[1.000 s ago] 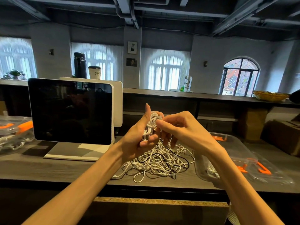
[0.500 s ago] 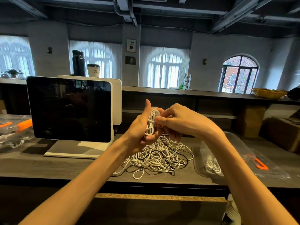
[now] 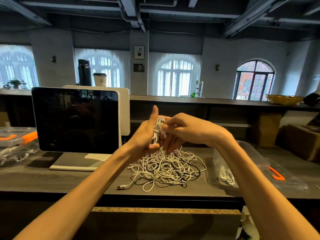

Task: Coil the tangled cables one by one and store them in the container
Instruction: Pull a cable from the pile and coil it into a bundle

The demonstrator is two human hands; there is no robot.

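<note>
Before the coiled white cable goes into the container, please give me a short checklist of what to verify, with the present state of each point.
1. Coil held firmly in the left hand: ok.
2. Loose end with its plug pinched by the right hand: ok.
3. End tucked or wrapped so the coil will not open: cannot tell.
4. Coil free of the tangled pile on the counter: cannot tell, the hands hide the strands below.
5. Clear container open, to the right of the pile: ok.
6. Room left inside, beside the coils already stored: ok.
</note>
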